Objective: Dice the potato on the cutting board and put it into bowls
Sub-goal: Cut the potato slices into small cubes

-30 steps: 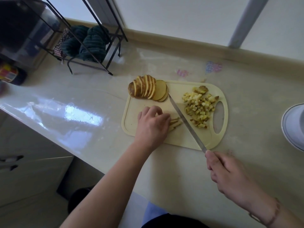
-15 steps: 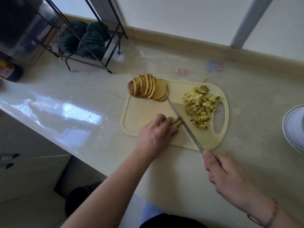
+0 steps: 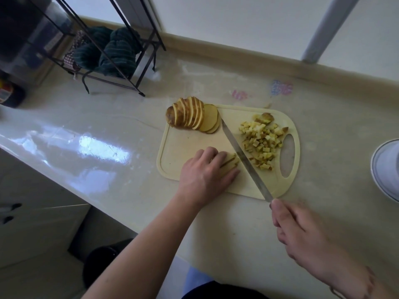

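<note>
Head view. Board [image 3: 183,147], pale yellow, lies on the counter [image 3: 108,126] just right of centre, handle hole at its 3 o'clock end. Sliced potato [image 3: 192,115] at the board's 11 o'clock corner, slices fanned and leaning, skin on, its end slightly over the board edge. Dice [image 3: 261,141] piled at the board's 2–3 o'clock side, just beside the handle hole, some with skin.

Left hand [image 3: 205,171] at the board's 6–7 o'clock edge, palm down, fingers bent over a few potato strips [image 3: 232,160], pressing them to the board; strip ends poke out past the fingertips toward 2 o'clock. Thumb lies along the board toward 3 o'clock.

Right hand [image 3: 302,234] off the board at its 5 o'clock, over the counter, fingers wrapped round the knife handle; handle hidden in the fist. Knife [image 3: 244,160] blade runs from the hand toward 11 o'clock, tip near the sliced potato, edge touching or just beside the strip ends, between strips and dice.

Bowl [image 3: 386,169], white with a dark rim line, at the frame's 3 o'clock edge, partly cut off, well apart from the board. Wire rack [image 3: 133,67] with a dark cloth [image 3: 116,52] at 10–11 o'clock.
</note>
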Available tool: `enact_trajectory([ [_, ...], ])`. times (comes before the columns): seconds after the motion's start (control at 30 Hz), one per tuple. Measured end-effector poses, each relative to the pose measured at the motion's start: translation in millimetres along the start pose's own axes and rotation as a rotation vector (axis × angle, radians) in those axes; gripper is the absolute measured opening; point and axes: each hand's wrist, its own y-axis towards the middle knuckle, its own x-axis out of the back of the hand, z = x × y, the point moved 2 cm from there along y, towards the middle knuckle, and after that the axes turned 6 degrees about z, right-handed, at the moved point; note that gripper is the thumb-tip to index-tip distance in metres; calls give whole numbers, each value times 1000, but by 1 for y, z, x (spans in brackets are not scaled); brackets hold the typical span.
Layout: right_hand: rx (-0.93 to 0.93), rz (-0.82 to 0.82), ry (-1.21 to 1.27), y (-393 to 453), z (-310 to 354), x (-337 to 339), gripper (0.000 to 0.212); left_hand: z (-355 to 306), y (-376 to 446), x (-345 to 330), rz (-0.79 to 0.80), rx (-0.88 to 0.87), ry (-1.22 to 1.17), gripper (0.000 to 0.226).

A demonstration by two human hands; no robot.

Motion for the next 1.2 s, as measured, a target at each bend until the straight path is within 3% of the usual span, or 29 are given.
enact_trajectory([
  [0.33,3,28,-84,-9,1,-4,66,0,10,-8,-40,-205,-247,15],
  [0.5,-4,-4,-184,-12,-2,-4,80,1,10,-11,-56,-197,-304,15],
  [0.67,74,-31,-252,10,-2,-8,62,0,10,-10,-62,-172,-323,14],
  [0.83,79,-84,-138,9,-3,5,46,0,9,-10,-64,-183,-298,6],
  [1.0,78,-39,-126,6,-7,4,56,1,2,-7,-90,-145,-295,15],
  [1.2,68,20,-141,-2,-2,-1,61,4,1,-7,-74,-167,-293,9],
])
